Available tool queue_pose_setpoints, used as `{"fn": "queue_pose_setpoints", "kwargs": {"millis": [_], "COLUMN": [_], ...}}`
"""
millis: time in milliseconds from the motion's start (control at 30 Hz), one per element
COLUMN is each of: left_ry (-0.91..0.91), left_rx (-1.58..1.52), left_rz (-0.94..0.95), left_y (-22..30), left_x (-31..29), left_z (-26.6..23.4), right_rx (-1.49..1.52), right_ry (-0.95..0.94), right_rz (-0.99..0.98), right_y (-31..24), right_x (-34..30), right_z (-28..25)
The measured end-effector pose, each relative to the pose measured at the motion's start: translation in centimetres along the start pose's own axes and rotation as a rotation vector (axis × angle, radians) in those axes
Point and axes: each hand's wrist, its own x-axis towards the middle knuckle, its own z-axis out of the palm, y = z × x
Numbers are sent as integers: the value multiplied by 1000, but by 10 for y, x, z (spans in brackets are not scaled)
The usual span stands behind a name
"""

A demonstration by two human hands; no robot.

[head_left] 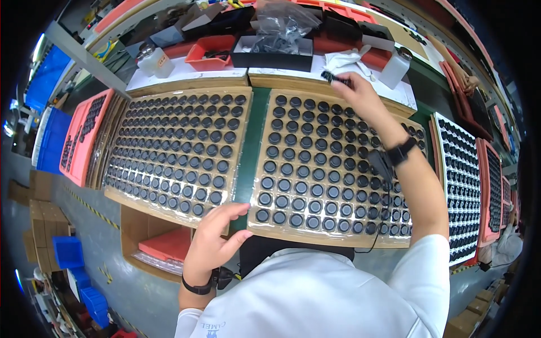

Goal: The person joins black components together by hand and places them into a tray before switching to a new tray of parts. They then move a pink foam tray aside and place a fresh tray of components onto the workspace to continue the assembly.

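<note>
Head view: the right hand (363,97) is at one to two o'clock, above the far edge of the right tray (298,234). Its fingertips are closed in a narrow pinch on a black part (328,75), at one o'clock. Whether the pinch contains more than one piece cannot be told.

The left hand (215,238) is at seven o'clock, by the near end of the gap between the two trays. Its thumb and fingers stand wide apart. The fingertips point toward the near-left corner of the right tray; contact with it cannot be told. Each wrist carries a black strap (401,151).

The right tray is at three o'clock and the left tray (239,138) at nine o'clock. Both hold rows of round black caps (289,139). A strip of green bench (248,177) shows between them.

A red tray (84,155) with black pieces is located at nine to ten o'clock, beyond the left tray. A white tray (456,257) with rows of black pieces is at three o'clock, beyond the right tray. Along the far side are a red bin (197,63) at eleven o'clock, a black box (272,61) at twelve, white gloves (346,59) at one, and a bottle (396,70) at one to two.
</note>
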Motion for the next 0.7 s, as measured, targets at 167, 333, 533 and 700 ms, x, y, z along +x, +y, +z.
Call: {"fn": "queue_pose_setpoints", "kwargs": {"millis": [167,333,533,700], "left_ry": [0,-42,-191,-248], "left_rx": [-105,-140,-119,-180], "left_rz": [109,306,480,417], "left_y": [29,90,121,139], "left_x": [39,87,107,91], "left_z": [63,136,196,225], "right_rx": [475,728,749,872], "right_ry": [-355,-414,-185,-11], "right_rz": [219,332,175,66], "right_y": [-46,-25,1,15], "right_x": [-147,-234,-286,-332], "right_z": [-23,-47,-79,-93]}}
